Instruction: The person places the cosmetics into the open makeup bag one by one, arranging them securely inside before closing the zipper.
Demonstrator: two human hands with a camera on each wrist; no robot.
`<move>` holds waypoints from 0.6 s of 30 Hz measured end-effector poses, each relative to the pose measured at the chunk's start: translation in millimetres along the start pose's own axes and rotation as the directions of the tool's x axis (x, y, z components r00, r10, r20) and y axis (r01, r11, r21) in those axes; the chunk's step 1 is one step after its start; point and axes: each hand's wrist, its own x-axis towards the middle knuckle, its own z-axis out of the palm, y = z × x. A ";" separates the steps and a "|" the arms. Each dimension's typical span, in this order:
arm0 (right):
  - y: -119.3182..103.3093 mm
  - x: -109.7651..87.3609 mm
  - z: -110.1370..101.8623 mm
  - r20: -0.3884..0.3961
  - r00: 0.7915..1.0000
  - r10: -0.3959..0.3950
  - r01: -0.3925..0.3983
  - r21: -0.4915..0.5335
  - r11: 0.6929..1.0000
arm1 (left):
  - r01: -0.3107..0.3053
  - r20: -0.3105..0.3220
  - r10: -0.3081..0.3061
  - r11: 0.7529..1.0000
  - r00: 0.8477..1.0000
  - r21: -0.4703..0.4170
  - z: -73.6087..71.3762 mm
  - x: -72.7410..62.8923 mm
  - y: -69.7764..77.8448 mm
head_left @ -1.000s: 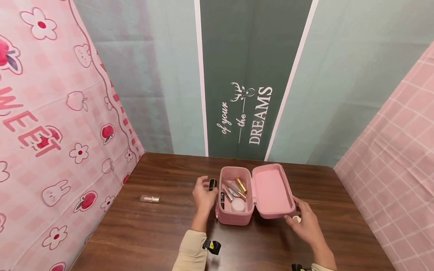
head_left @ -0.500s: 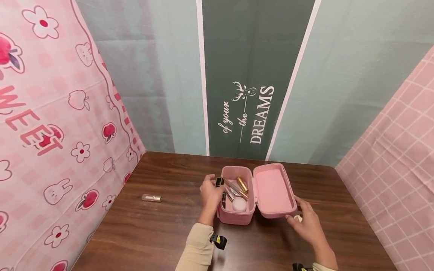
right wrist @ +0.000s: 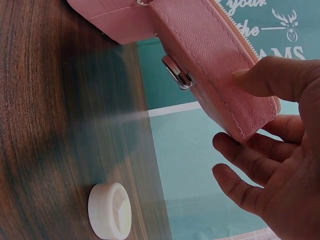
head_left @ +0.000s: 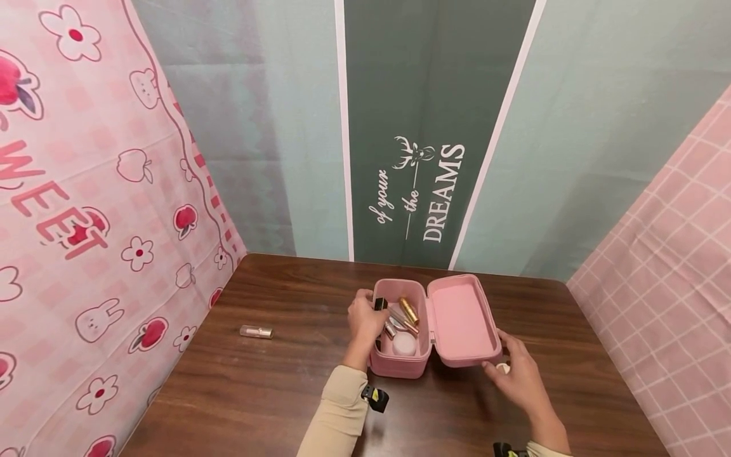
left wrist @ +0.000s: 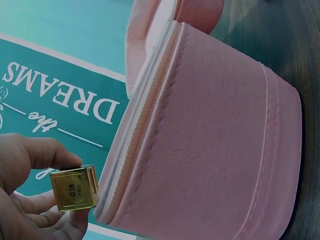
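My left hand (head_left: 365,320) pinches a square black-and-gold lipstick (left wrist: 74,190) over the left rim of a pink makeup case (head_left: 398,367). In the left wrist view, the lipstick's gold end marked 018 faces the camera, close beside the zipper edge. The case stands unzipped; inside lie a gold tube (head_left: 408,311), several slim tubes and a round white-topped compact (head_left: 404,343). My right hand (head_left: 521,374) holds the outer edge of the folded-back lid (head_left: 464,320), thumb on one side and fingers on the other, as the right wrist view shows.
A clear tube with a gold cap (head_left: 256,332) lies on the wooden table (head_left: 285,387) at the left. Under my right hand a small round white container (right wrist: 102,212) rests on the tabletop. Printed cloths hang at the back and both sides.
My left hand has moved right with the lipstick, from beside the case to over its left rim. My right hand has stayed at the lid.
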 end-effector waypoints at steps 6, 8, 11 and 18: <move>0.2 0.1 0.4 0.007 1.000 0.004 -0.004 0.003 1.000 | 0.005 -0.020 -0.005 1.000 1.000 0.002 4.2 -1.2 -1.4; -0.1 -0.1 0.6 0.007 1.000 0.007 -0.007 0.006 1.000 | -0.007 -0.034 0.007 1.000 0.999 0.007 5.4 -0.9 -2.9; -0.6 -0.2 0.5 0.012 1.000 0.011 -0.011 0.009 1.000 | -0.019 -0.049 0.019 1.000 0.999 0.005 6.5 -0.3 -4.6; -0.4 -0.4 0.4 0.016 1.000 0.016 -0.016 -0.001 1.000 | -0.005 -0.058 0.005 1.000 0.998 -0.009 6.4 0.4 -5.4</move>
